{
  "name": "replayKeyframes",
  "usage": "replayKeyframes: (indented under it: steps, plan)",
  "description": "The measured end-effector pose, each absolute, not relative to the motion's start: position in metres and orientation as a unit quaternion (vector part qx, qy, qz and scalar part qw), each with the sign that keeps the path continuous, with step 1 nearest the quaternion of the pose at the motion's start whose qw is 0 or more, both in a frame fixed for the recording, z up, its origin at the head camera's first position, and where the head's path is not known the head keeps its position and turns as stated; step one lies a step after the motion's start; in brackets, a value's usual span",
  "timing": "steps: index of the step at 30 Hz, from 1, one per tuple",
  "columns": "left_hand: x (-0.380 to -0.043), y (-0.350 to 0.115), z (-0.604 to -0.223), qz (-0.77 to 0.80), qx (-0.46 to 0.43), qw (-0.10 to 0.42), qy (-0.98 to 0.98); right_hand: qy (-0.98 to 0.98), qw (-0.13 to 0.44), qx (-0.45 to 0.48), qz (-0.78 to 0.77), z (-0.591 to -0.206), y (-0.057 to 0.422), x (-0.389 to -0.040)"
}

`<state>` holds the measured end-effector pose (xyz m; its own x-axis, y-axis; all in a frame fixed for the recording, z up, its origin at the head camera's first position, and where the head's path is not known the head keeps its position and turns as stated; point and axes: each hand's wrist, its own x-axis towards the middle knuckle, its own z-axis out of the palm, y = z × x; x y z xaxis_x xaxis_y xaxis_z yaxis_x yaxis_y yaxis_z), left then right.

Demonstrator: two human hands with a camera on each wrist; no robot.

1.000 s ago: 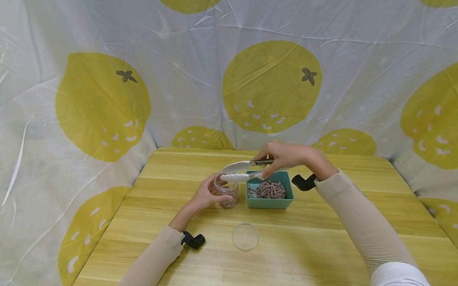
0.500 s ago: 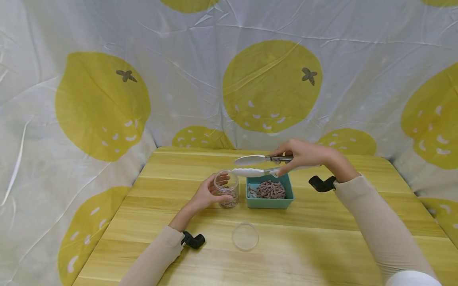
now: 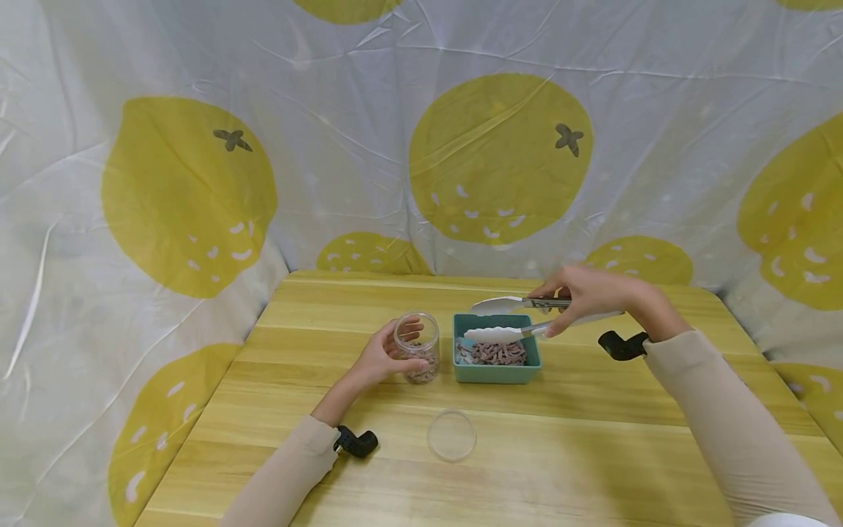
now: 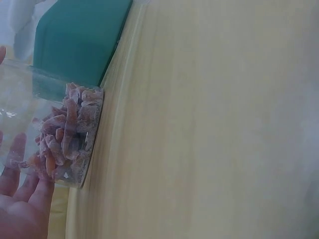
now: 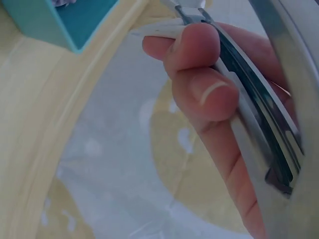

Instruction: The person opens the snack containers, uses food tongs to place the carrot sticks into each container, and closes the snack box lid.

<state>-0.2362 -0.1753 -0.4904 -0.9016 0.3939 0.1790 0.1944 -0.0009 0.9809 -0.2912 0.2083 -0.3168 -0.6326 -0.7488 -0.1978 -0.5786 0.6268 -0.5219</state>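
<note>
My left hand (image 3: 380, 356) grips a clear, lidless jar (image 3: 421, 355) from its left side, thumb in front and fingers behind. Through its wall in the left wrist view, brownish-pink dried strips (image 4: 67, 132) fill the lower part. Curled fingers of my right hand (image 3: 586, 298) hold metal tongs (image 5: 239, 74) with white tips. The tongs' arms are spread apart over the teal box (image 3: 497, 375), nothing between the white tips. More purplish-brown strips (image 3: 503, 353) lie heaped inside that box, just right of the jar.
A round clear lid (image 3: 451, 436) lies flat on the wooden table (image 3: 527, 468), in front of the jar. Behind the table hangs a lemon-patterned curtain (image 3: 342, 146). Black cameras stick out at the left wrist (image 3: 356, 442) and right wrist (image 3: 622, 345).
My right hand has carried the tongs rightward from above the jar's mouth, then lowered them over the teal box. The left hand and jar have stayed in place.
</note>
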Motion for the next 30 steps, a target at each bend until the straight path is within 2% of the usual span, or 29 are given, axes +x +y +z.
replayKeyframes:
  steps: [21,30]
  plan:
    - [-0.235,-0.174,-0.489,0.669,0.2,0.071,0.713,0.875,0.256,-0.368,-0.18,-0.342,0.213,-0.298]
    - [-0.235,-0.175,-0.489,0.672,0.2,0.074,0.71,0.874,0.261,-0.365,-0.188,-0.346,0.208,-0.296]
